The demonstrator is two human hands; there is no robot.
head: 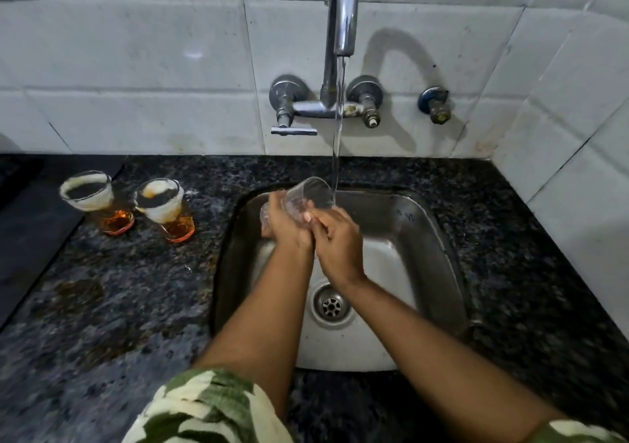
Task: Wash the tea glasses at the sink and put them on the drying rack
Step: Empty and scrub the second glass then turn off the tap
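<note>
Clear tea glass tilted, gripped by left hand and right hand fingers.

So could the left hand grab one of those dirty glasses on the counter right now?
Probably not yet: the left hand holds the clear glass under the water. The dirty glasses stand unblocked nearby.
</note>
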